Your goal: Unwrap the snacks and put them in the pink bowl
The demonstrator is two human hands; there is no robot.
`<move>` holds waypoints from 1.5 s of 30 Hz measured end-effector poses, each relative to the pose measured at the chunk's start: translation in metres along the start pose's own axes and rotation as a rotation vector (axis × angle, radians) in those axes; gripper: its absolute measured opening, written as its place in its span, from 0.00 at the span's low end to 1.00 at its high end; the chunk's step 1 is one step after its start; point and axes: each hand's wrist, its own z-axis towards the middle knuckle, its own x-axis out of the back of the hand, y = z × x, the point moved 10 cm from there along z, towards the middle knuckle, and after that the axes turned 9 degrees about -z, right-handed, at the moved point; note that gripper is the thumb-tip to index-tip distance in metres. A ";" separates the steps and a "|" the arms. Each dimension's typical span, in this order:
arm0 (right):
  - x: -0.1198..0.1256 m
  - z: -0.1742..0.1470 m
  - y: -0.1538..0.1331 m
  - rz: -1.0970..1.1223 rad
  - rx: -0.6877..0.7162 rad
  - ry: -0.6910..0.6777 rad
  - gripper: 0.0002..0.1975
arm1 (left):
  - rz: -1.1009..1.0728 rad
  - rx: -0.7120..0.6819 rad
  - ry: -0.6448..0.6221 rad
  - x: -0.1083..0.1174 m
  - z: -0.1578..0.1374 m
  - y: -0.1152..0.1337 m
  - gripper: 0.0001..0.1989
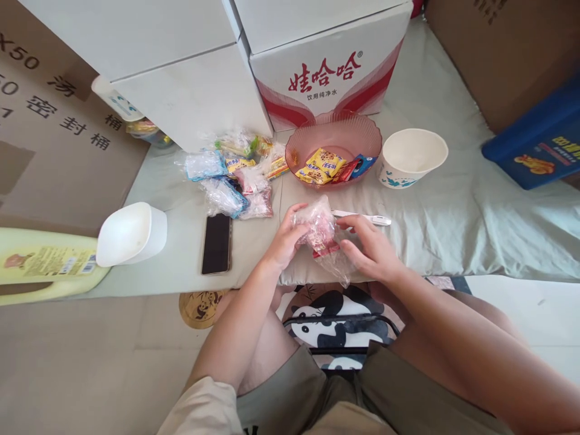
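Note:
My left hand [287, 237] is closed around a crinkled clear plastic bag [319, 226] with pink and red contents, just above the front edge of the cloth. At the bag's right side, my right hand [369, 248] has its thumb and fingers apart, the fingertips close to the plastic. Whether they touch it is hard to make out. A slim white tool [378, 220], like a utility knife, lies behind the right fingers, partly hidden. Beyond the hands, a pink ribbed bowl [299, 142] holds yellow, red and blue snack packets. Left of it is a pile of wrapped packets [231, 175].
A black phone [216, 243] and a white square tub [156, 232] lie to the left, by a yellow jug [54, 260]. A paper tub [414, 157] stands right of the bowl. White boxes [335, 78] rise behind; a blue box [539, 145] is at far right.

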 end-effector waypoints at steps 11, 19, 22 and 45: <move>0.013 -0.005 -0.017 0.069 0.002 0.122 0.11 | -0.012 -0.054 0.230 0.020 0.003 -0.002 0.19; -0.050 -0.009 -0.006 -0.214 -0.042 -0.376 0.14 | 0.032 -0.142 0.178 0.017 0.004 0.002 0.20; -0.045 -0.007 0.002 -0.355 -0.117 -0.395 0.14 | 0.128 -0.237 0.161 0.020 0.001 0.011 0.20; -0.033 -0.007 0.020 -0.497 -0.291 -0.326 0.17 | 0.201 -0.338 0.303 0.046 -0.003 0.032 0.08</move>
